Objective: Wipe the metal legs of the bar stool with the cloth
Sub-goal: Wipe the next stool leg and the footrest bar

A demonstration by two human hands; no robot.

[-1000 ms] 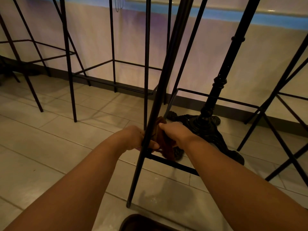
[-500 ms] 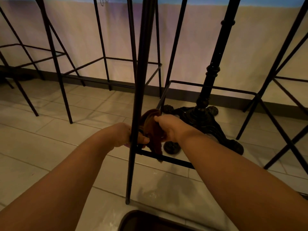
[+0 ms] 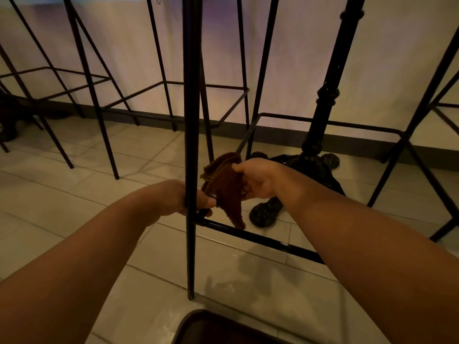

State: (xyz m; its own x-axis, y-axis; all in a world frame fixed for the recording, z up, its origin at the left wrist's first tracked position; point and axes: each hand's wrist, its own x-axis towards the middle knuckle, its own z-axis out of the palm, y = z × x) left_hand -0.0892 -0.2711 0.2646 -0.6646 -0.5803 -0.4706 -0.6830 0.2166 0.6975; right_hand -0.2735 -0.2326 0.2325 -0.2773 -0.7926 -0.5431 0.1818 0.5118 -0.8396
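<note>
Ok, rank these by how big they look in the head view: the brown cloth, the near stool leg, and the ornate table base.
1. Near stool leg: spans nearly the whole frame height, though nearness inflates it.
2. Ornate table base: partly hidden behind the right hand.
3. Brown cloth: smallest, pinched by both hands.

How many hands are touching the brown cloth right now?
2. The right hand pinches the cloth near its top edge; the left hand, behind the stool leg, touches its lower left edge.

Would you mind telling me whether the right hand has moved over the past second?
Yes: the right hand has drawn the cloth rightward, off the stool leg.
</note>
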